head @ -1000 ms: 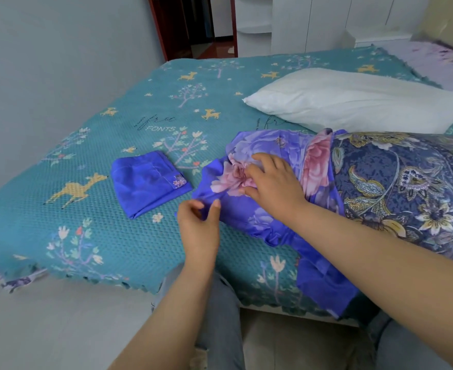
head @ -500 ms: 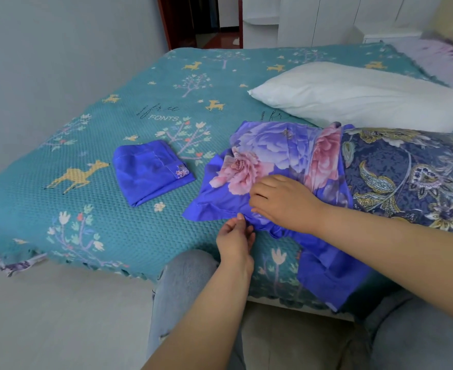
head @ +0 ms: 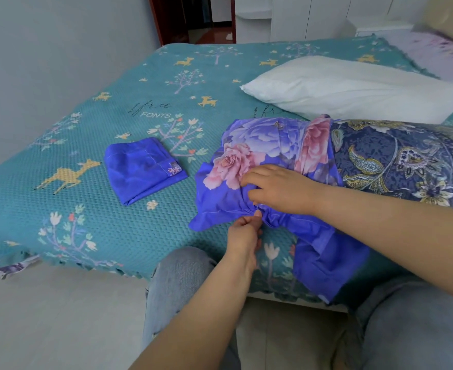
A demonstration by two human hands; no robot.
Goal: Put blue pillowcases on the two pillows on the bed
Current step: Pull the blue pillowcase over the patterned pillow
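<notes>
— Two pillows are lying on the bed [head: 92,209]. How are they sitting?

— One white pillow [head: 353,89], bare, is lying toward the far right, apart from both hands. The patterned pillow [head: 406,161] is lying nearer the edge, just in front of it, with the floral blue pillowcase [head: 260,145] bunching over its left end. Part of that case is hanging over the bed's near edge.

— What are the hands doing?

— The right hand [head: 281,190] is resting on the bunched fabric, fingers curled; whether it is gripping cannot be told. The left hand [head: 244,233] is pinching the case's gathered lower edge, thumb and fingers closed on the cloth, just below the right hand and nearly touching it.

— And the second case?

— A folded blue pillowcase [head: 142,172] is lying flat on the teal bedspread, left of the floral one and not touching it. The person's knees, in jeans [head: 177,276], are showing below the bed edge.
</notes>
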